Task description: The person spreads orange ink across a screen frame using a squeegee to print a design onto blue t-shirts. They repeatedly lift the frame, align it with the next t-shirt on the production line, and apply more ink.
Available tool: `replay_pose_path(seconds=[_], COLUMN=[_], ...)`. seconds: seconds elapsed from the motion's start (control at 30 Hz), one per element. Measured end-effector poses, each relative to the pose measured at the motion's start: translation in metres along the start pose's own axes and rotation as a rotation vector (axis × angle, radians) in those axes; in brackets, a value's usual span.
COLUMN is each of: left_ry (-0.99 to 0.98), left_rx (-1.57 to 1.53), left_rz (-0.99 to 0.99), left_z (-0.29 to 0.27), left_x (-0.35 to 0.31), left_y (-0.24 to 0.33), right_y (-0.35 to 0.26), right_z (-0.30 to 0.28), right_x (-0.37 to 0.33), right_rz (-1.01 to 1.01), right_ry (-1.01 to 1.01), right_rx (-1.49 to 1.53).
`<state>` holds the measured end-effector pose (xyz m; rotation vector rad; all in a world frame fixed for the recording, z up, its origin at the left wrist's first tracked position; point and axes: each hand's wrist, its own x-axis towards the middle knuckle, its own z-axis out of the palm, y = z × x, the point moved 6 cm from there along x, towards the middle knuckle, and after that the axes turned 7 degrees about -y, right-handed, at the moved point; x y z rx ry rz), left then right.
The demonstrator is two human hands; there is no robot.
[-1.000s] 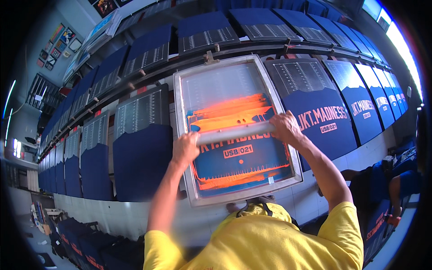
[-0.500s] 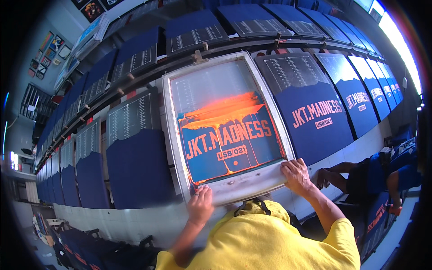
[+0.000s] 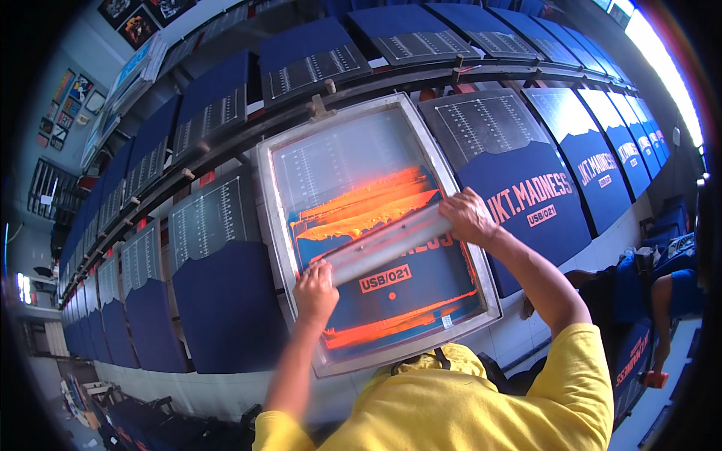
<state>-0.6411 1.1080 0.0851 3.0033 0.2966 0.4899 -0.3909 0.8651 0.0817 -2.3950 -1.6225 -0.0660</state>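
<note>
A squeegee [image 3: 395,239] with a pale, long handle lies slantwise across the middle of a screen-printing frame [image 3: 412,343]. My left hand [image 3: 316,292] is closed round its left end, and my right hand [image 3: 468,216] grips the right end, which is farther away. Beyond the squeegee a thick ridge of orange ink [image 3: 361,216] runs across the mesh. Nearer to me, a streaky orange band crosses the frame's near end. Lettering shows through the mesh, partly covered by the squeegee. A navy shirt on a board lies under the frame.
To the right, a navy shirt [image 3: 538,244] carries orange lettering; more printed shirts follow. On the left, a plain navy shirt [image 3: 222,308] lies on its board. A dark rail [image 3: 248,124] runs behind the frame. Another person [image 3: 639,289] in blue is at the right, holding something red.
Both hands have moved the squeegee away from me, from the frame's near end to its middle, and it is more slanted. The near end, hidden before, now shows an orange band.
</note>
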Motion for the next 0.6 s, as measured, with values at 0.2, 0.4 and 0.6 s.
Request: replay_pose_path(seconds=[0.2, 0.4, 0.6], left_ry=[-0.065, -0.155, -0.244], left_rx=[-0.031, -0.057, -0.084], left_rz=[-0.025, -0.058, -0.091], left_z=[-0.003, -0.026, -0.032], left_x=[0.043, 0.028, -0.085], left_y=[-0.028, -0.028, -0.003], right_y=[0.015, -0.008, -0.079], right_z=[-0.002, -0.011, -0.007], right_x=[0.038, 0.015, -0.085], right_rz=[0.005, 0.026, 0.033], right_ry=[0.024, 0.008, -0.165], right_rx=[0.027, 0.032, -0.047])
